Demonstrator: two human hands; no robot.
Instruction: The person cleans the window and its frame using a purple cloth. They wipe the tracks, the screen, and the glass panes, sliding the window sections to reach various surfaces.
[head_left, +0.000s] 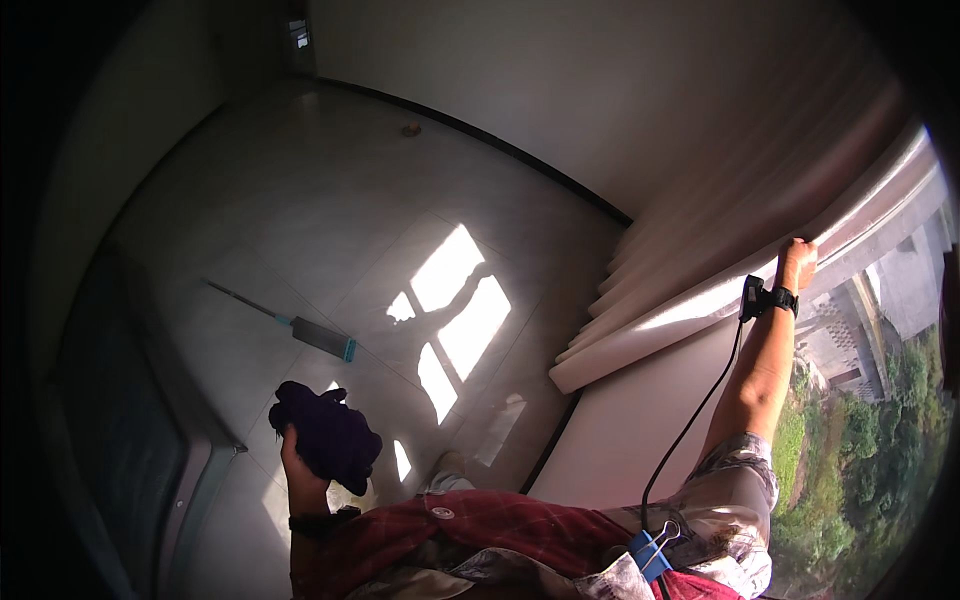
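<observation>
A crumpled dark purple cloth (330, 436) is held in my left hand (297, 457), low and left of centre above the floor. My right arm reaches out to the right, and my right hand (801, 259) is closed at the edge of a pale curtain (675, 307) beside the window. Whether its fingers grip the curtain cannot be made out. A black device on a strap (752, 298) sits on the right wrist, with a cable running down to a blue binder clip (649, 556) on my clothing.
A flat mop (319, 337) lies on the tiled floor (300, 202). A small brown object (411, 130) sits near the far wall. At lower left stands a dark panel with a pale edge (187, 480). Greenery shows through the window (855, 450) at right.
</observation>
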